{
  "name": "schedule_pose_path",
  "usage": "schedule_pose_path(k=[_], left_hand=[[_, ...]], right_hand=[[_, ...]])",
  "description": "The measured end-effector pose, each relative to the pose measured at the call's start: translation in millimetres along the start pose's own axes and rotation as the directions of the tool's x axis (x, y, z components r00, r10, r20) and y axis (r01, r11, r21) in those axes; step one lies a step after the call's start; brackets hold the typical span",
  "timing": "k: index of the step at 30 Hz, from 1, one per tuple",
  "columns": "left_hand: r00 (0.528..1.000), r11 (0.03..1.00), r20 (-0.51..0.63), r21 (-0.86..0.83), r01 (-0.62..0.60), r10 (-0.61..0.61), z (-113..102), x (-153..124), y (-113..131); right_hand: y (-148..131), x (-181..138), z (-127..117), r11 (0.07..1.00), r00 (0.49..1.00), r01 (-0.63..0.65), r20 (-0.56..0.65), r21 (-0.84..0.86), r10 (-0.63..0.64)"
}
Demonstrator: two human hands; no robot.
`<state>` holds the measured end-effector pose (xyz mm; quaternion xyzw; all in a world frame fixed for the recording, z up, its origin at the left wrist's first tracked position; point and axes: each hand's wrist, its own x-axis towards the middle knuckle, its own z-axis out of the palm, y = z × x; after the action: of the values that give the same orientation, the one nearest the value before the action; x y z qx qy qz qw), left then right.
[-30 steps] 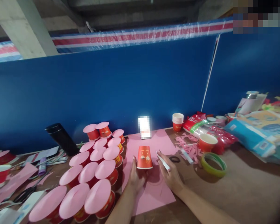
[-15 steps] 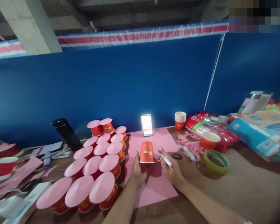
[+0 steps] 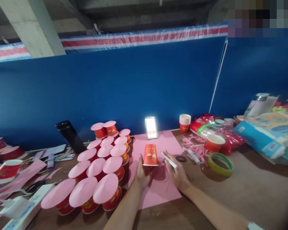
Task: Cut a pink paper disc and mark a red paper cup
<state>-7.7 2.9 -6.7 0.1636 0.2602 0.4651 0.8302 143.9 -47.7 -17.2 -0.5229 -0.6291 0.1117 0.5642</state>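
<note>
A red paper cup (image 3: pixel 151 155) with printed gold and white figures is upside down, its white rim at the bottom. My left hand (image 3: pixel 142 174) grips it from the left and below, fingers wrapped round it. To the right, my right hand (image 3: pixel 179 174) is closed on a white pen (image 3: pixel 170 160), whose tip points up and left towards the cup without touching it. Both hands are over a pink paper sheet (image 3: pixel 158 195) with a faint curved line drawn on it. Several upturned red cups topped with pink paper cones (image 3: pixel 105 188) stand in rows left of my left arm.
Right of the sheet are pink scraps (image 3: pixel 195 145), a black ring (image 3: pixel 180 158), a tape roll (image 3: pixel 220 164), an open red cup (image 3: pixel 215 143) and a cup stack (image 3: pixel 184 123). A black bottle (image 3: pixel 70 137) and a power strip (image 3: pixel 30 207) are at left. A blue partition (image 3: pixel 124 86) rises behind.
The view has shifted slightly. The cup is a little higher against the sheet, still in my left hand. My right hand keeps the pen in nearly the same place.
</note>
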Motion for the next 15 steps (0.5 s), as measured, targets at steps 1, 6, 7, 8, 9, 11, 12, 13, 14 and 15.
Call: schedule_pose_path(k=[1, 6, 7, 8, 9, 11, 12, 13, 14, 15], left_hand=[[1.0, 1.0, -0.003, 0.0, -0.002, 0.002, 0, 0, 0], [0.999, 1.0, -0.029, -0.01, 0.019, -0.019, 1, 0, 2], [1.0, 1.0, -0.022, -0.017, 0.021, -0.021, 0, 1, 1], [1.0, 1.0, -0.008, -0.025, 0.018, -0.018, 0, 1, 1], [1.0, 0.999, 0.011, -0.033, 0.015, -0.015, -1, 2, 1], [0.999, 0.999, 0.041, -0.044, 0.004, -0.002, -1, 3, -1], [0.999, 0.999, 0.05, -0.048, -0.006, 0.008, -1, 3, -1], [0.998, 0.999, 0.052, -0.051, -0.017, 0.02, -1, 3, -2], [0.998, 0.998, 0.048, -0.054, -0.026, 0.028, -1, 3, -2], [0.999, 0.998, 0.041, -0.055, -0.026, 0.028, -1, 4, -3]], right_hand=[[0, 0, 0, 1.0, 1.0, -0.005, 0.0, -0.002, 0.005], [-5, 2, -2, 0.999, 0.999, -0.043, -0.002, 0.03, 0.043], [-8, 4, -4, 0.998, 0.999, -0.05, 0.003, 0.047, 0.05], [-11, 8, -6, 0.996, 0.998, -0.063, 0.019, 0.068, 0.062], [-14, 12, -8, 0.994, 0.997, -0.076, 0.027, 0.083, 0.074], [-18, 20, -12, 0.988, 0.996, -0.094, 0.022, 0.126, 0.092], [-19, 23, -14, 0.985, 0.995, -0.1, -0.01, 0.143, 0.102], [-19, 25, -15, 0.982, 0.993, -0.109, -0.037, 0.153, 0.116], [-19, 25, -16, 0.98, 0.99, -0.117, -0.058, 0.158, 0.128], [-17, 24, -17, 0.98, 0.989, -0.121, -0.07, 0.157, 0.133]])
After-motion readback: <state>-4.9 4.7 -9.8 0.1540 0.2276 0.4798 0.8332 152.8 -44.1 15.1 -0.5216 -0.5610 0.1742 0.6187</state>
